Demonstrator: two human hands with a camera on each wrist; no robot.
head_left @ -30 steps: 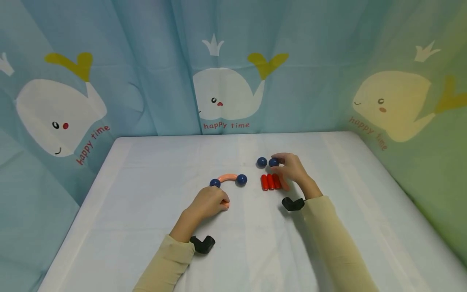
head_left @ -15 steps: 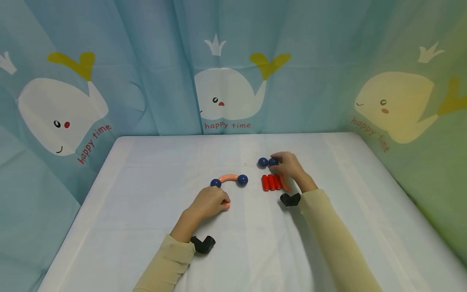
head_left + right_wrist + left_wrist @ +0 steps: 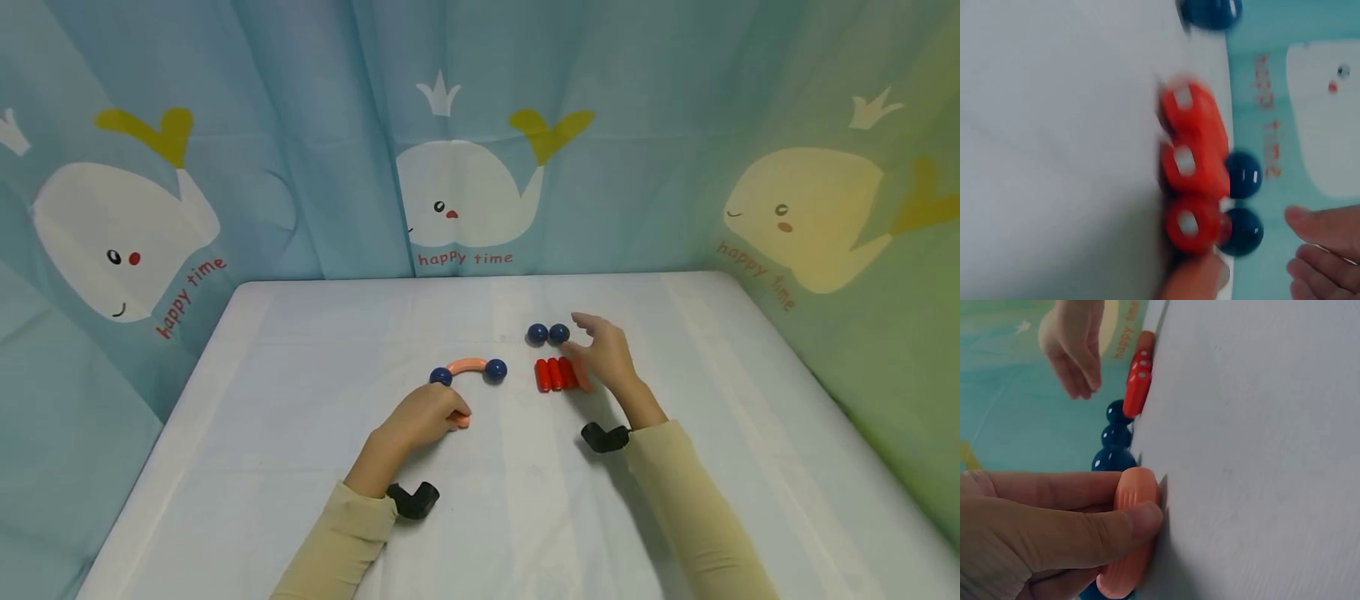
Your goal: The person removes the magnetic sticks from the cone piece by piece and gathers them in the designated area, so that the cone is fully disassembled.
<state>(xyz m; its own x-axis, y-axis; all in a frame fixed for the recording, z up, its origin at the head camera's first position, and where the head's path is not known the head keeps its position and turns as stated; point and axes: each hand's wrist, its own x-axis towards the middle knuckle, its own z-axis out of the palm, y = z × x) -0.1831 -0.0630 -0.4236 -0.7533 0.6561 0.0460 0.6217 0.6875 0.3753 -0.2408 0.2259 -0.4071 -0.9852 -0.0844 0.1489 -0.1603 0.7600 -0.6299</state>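
Note:
In the left wrist view, my left hand (image 3: 1054, 537) pinches a peach-coloured curved rod (image 3: 1137, 481) between thumb and fingers, low over the white table. Just beyond it in the head view, a peach arc (image 3: 468, 364) spans two dark blue balls, the left ball (image 3: 441, 377) and the right ball (image 3: 495, 371). My right hand (image 3: 609, 357) holds nothing; its fingers are spread a little to the right of two more blue balls (image 3: 559, 334) that sit side by side. Three red rods (image 3: 556, 375) lie in a row nearer me, with a peach curved piece (image 3: 583, 377) along their right side.
The white table (image 3: 300, 375) carries all the pieces near its middle. A blue-green curtain (image 3: 315, 167) with whale prints hangs behind and along the sides. A black wrist mount (image 3: 604, 437) is at my right wrist and another (image 3: 414, 500) at my left.
My right hand has let go of the right-hand blue ball and drawn back slightly rightward. The small gap between those two balls has closed. My left hand keeps its pinch, nearly still.

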